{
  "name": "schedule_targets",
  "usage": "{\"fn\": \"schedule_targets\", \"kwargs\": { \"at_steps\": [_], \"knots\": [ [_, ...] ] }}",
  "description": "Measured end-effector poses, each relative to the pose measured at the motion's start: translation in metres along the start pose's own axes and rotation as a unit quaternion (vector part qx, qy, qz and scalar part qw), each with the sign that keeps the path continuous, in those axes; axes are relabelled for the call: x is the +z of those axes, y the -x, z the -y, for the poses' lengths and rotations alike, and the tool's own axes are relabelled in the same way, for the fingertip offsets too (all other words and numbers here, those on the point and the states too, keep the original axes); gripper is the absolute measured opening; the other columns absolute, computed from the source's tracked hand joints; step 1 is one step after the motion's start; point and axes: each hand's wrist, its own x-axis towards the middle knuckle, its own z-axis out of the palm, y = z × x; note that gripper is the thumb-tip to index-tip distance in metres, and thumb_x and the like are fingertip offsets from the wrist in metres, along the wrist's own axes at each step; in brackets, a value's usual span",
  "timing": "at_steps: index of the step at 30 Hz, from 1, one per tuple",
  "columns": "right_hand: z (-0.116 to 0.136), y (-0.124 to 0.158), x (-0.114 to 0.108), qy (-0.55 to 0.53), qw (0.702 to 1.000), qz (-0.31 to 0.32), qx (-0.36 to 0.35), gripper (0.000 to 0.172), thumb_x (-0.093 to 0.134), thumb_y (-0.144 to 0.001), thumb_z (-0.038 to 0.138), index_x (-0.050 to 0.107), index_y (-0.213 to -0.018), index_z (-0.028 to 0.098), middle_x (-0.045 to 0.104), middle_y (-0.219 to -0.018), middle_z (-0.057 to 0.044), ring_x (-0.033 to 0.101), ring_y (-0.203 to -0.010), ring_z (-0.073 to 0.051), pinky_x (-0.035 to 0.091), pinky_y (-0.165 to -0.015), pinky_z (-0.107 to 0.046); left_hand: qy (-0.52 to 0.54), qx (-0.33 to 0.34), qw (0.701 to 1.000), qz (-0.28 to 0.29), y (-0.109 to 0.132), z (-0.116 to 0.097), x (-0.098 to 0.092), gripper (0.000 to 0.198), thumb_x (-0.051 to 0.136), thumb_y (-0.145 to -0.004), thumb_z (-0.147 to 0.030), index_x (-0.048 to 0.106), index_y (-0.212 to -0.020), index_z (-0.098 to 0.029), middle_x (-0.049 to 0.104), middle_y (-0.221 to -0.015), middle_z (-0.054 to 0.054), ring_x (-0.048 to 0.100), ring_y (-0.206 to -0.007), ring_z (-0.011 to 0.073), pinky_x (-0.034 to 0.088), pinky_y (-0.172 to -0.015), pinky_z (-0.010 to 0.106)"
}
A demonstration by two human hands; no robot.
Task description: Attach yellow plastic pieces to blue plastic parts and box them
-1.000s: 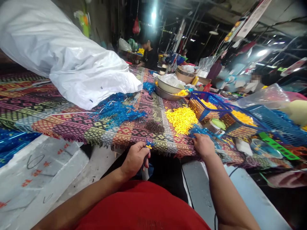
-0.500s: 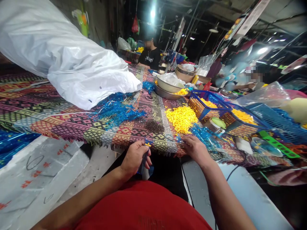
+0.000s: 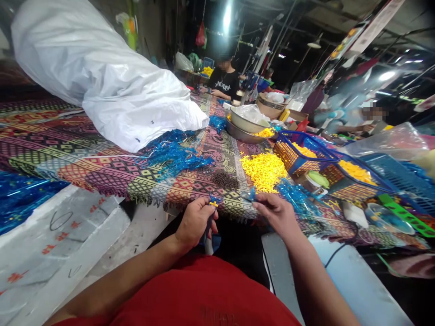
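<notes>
At the table's front edge, my left hand (image 3: 196,222) is closed, thumb against fingers, on a blue plastic strip (image 3: 213,198). A small yellow cross-shaped piece (image 3: 214,204) shows on the strip, just above the thumb. To the right, my right hand (image 3: 277,213) hovers at the cloth edge with thumb and forefinger drawn together. A small blue bit (image 3: 252,194) and a thin dark line lie by its fingertips; whether they are pinched I cannot make out. Beyond the hands are a heap of small yellow pieces (image 3: 263,172) and a small pile of dark bits (image 3: 224,180).
Patterned cloth (image 3: 112,174) covers the table. A big white sack (image 3: 136,99) lies back left, by blue plastic scraps (image 3: 176,156). Stacked bowls (image 3: 246,120) and blue baskets (image 3: 295,163) with yellow pieces stand right. A person (image 3: 222,81) sits across the table; a fan (image 3: 335,113) stands beyond.
The view has swung slightly left, so the scene sits further right. My right hand's fingers have come a little closer to my left hand, which keeps its hold on the blue strip.
</notes>
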Motion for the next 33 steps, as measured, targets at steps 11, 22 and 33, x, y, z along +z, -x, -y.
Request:
{"fn": "schedule_targets", "kwargs": {
  "at_steps": [11,22,33],
  "knots": [
    [0.026,-0.004,0.041,-0.338,0.924,0.028,0.178,0.037,0.073,-0.064,0.029,0.062,-0.099,0.021,0.066,-0.083,-0.002,0.06,-0.072,-0.015,0.047,-0.063,-0.028,-0.023,0.003,1.0,-0.021,0.002,-0.004,-0.005,0.014,0.042,-0.078,-0.028,0.05,-0.071,-0.017,0.055,-0.044,-0.003,0.044,-0.028,0.009,0.03,-0.028,0.017],
    [0.068,0.0,0.057,-0.548,0.789,0.097,0.259,0.029,0.074,-0.063,0.028,0.066,-0.091,0.02,0.067,-0.079,-0.001,0.056,-0.056,-0.01,0.042,-0.049,-0.02,-0.029,0.019,0.999,-0.03,-0.002,0.0,-0.008,0.014,0.043,-0.078,-0.028,0.051,-0.074,-0.017,0.054,-0.044,-0.003,0.046,-0.03,0.0103,0.031,-0.028,0.017],
    [0.059,-0.002,0.062,-0.486,0.837,0.076,0.24,0.033,0.072,-0.066,0.031,0.063,-0.096,0.02,0.067,-0.08,-0.002,0.056,-0.054,-0.011,0.041,-0.045,-0.021,0.031,-0.012,0.998,-0.047,-0.004,-0.003,-0.011,0.014,0.044,-0.075,-0.028,0.05,-0.072,-0.016,0.055,-0.041,-0.001,0.046,-0.029,0.0106,0.034,-0.029,0.018]
  ]
}}
